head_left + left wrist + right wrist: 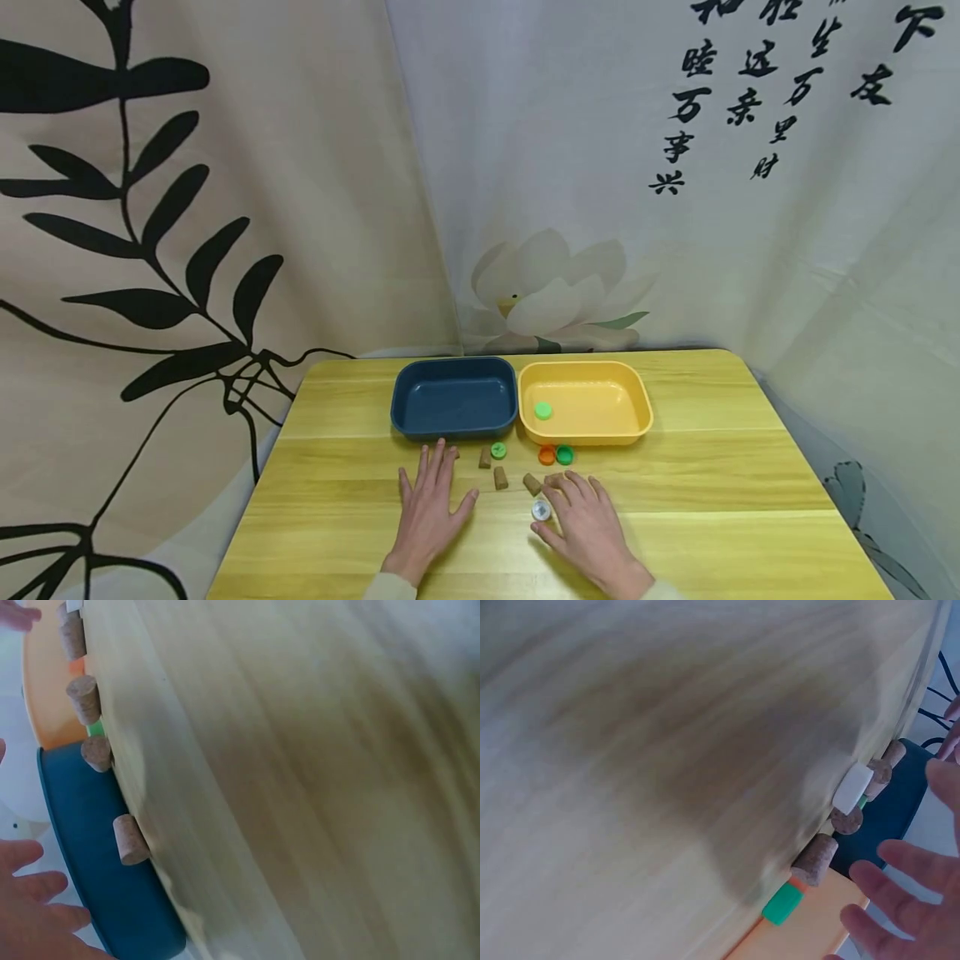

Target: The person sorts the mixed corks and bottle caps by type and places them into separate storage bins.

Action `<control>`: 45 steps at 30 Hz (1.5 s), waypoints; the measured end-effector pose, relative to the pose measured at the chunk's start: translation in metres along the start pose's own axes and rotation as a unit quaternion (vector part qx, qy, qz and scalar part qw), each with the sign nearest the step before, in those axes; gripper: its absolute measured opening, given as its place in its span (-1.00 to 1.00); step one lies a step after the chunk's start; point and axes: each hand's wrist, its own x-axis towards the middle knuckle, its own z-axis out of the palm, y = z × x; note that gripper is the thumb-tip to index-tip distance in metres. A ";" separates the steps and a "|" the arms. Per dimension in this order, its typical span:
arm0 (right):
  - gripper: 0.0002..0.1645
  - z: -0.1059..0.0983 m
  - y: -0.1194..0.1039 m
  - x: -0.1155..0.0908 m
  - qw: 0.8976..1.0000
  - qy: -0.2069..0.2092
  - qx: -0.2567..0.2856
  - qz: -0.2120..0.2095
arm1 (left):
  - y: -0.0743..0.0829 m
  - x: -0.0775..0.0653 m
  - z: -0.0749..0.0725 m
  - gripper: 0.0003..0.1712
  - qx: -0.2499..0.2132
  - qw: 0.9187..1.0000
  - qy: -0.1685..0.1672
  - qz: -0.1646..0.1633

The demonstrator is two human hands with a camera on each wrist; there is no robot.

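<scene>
The left hand (429, 512) is holding straight, spread fingers, gripping nothing; the right hand (588, 529) is bracketing a round white plastic-looking cap (541, 510) to its left, thumb and fingers parted, not gripping. Pinching the rim squarely should be sparing the tapered brown cork (532, 484) just beyond.

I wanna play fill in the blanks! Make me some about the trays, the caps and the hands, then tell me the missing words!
1. The tray holding the light green cap is coloured ____.
2. The cap nearest the right hand is coloured ____.
3. Beside the darker green cap sits another cap, coloured ____.
4. The hand nearest the blue tray is the person's ____ hand.

Missing words: yellow; white; orange; left.
</scene>
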 end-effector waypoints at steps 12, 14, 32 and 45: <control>-0.45 0.008 -0.004 0.004 0.999 -0.011 -0.051 0.001 | -0.002 -0.008 0.001 -0.09 0.001 1.000 -0.007 -0.006; -0.48 0.010 -0.004 0.004 0.999 0.009 -0.050 -0.006 | -0.002 -0.008 0.002 -0.09 0.001 1.000 -0.011 -0.010; -0.61 0.012 0.000 0.003 0.996 0.073 -0.038 -0.019 | 0.000 -0.005 0.001 -0.10 0.003 1.000 -0.009 0.002; -0.43 0.015 -0.004 0.009 0.998 -0.015 -0.058 0.017 | 0.019 0.028 -0.002 -0.14 0.010 0.998 -0.030 0.045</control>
